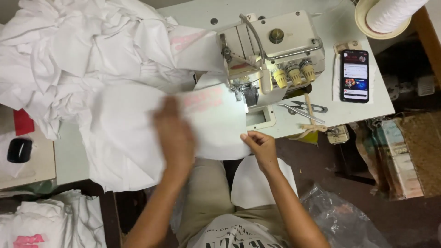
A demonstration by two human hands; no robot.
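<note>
We saw a white fabric piece point(216, 131) with a pink print lying flat on the bench point(342, 115), its far edge just in front of the needle area of the overlock sewing machine point(271, 50). The left hand point(174, 138) lay palm-down on that piece, fingers spread flat; it was blurred, so we could not tell whether it gripped the cloth or only pressed it. The right hand point(261, 146) pinched the piece's near right corner between thumb and fingers, at the bench edge. A second white panel point(255, 183) hung below the bench over the person's lap.

To the left of the held piece a large heap of white fabric point(78, 59) covered the bench, some of it touching the piece. Right of the machine lay a pair of scissors point(304, 110) beside a strip of beige cord point(312, 126), and further right a phone point(354, 76) lay with its screen lit. A cone of white thread point(390, 14) stood at the far right corner. On a low surface at the far left sat a black object point(19, 150), with folded white garments point(50, 225) below it.
</note>
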